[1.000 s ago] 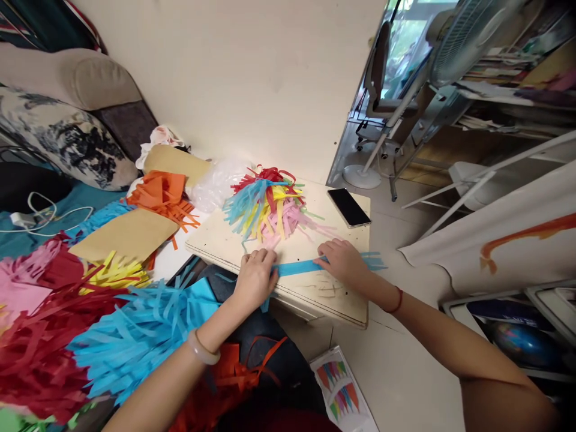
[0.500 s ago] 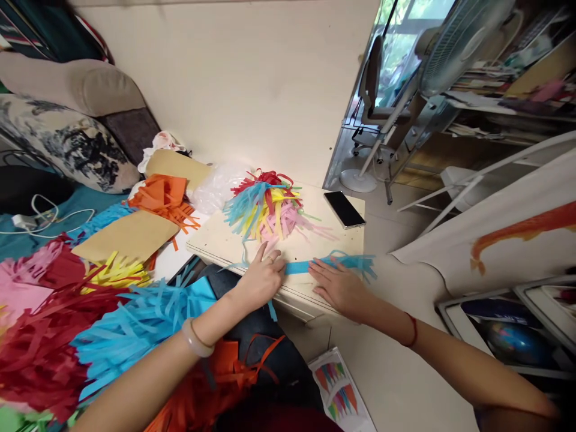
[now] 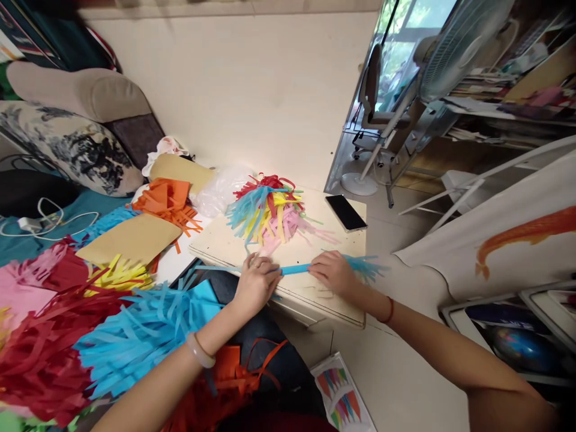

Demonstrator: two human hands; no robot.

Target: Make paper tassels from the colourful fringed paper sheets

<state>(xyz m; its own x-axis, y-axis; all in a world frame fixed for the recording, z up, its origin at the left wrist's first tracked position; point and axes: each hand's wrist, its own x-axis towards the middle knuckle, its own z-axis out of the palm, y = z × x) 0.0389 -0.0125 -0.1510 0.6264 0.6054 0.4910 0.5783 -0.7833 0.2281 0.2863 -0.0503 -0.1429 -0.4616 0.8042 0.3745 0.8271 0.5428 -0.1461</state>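
Note:
A narrow blue strip of fringed tissue paper point(image 3: 294, 269) stretches level over the front of a small cream tabletop point(image 3: 209, 241). At its left part my left hand point(image 3: 258, 282) is closed, fingers pinching the paper. My right hand point(image 3: 333, 276) grips it farther right, fingertips bent over the strip. Blue fringe fans out beyond the right hand, and a thin blue strand sticks out left of the left hand. Just behind lies a bunch of fringed paper tassels point(image 3: 270, 210) in red, blue, yellow and pink.
A black phone point(image 3: 346, 212) lies at the tabletop's right. To my left are piles of fringed paper, blue point(image 3: 148, 336), red point(image 3: 49, 336) and orange point(image 3: 168, 201), with a tan paper sheet point(image 3: 130, 238). A picture sheet point(image 3: 342, 390) rests on the floor. A fan point(image 3: 463, 51) stands at right.
Both hands have gone from lying flatter on the blue paper to gripping it with curled fingers. The strip between them looks narrower. The view has shifted slightly.

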